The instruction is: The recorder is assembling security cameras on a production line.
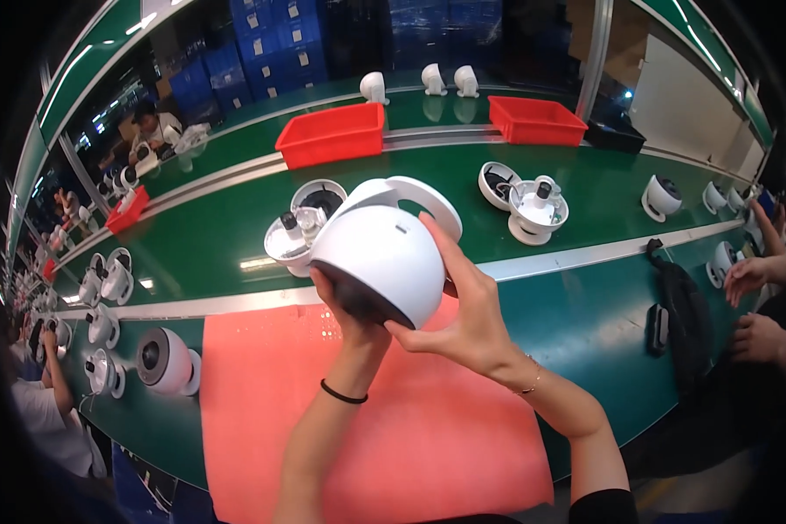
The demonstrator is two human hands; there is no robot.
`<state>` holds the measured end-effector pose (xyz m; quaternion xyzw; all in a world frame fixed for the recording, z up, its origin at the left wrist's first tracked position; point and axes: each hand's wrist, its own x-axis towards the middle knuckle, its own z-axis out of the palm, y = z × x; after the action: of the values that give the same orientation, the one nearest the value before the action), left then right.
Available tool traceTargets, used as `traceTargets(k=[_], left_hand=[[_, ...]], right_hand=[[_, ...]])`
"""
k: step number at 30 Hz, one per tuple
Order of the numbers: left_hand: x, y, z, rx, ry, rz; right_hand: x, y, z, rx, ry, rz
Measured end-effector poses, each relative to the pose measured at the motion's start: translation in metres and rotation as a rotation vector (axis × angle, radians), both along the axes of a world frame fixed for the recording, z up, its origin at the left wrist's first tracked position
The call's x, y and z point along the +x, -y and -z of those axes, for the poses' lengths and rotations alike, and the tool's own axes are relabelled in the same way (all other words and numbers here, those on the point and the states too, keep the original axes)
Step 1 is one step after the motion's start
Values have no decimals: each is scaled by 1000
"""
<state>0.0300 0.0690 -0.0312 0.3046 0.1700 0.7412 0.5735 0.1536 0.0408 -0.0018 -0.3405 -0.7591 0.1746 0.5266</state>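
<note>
Both hands hold a white ball-shaped camera (389, 253) with a dark front, tilted so the front points down and left. Its round white base (428, 205) sticks up at the far side. My left hand (354, 319) supports it from below at the dark front, with its fingers partly hidden. My right hand (463, 314) grips the right side, thumb near the lower rim and fingers along the shell. Under my forearms lies a pink foam mat (367, 437). Just beyond the held camera sits an opened camera (293, 236) with its inner parts showing.
Another opened camera (537, 210) stands on the green conveyor belt (445, 166). Red bins (332, 135) are set behind it. A closed camera (166, 358) stands left of the mat. At the right are a black strap-like item (681, 306) and a co-worker's hands (760, 306).
</note>
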Motion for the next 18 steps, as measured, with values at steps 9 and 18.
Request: traceTargets(k=[9,18], left_hand=[[16,-48,17,2,374,368],[41,-56,31,23,433,444]], right_hand=[[-18,-17,-1,173,34,242],[12,-19,0,231,79,225]])
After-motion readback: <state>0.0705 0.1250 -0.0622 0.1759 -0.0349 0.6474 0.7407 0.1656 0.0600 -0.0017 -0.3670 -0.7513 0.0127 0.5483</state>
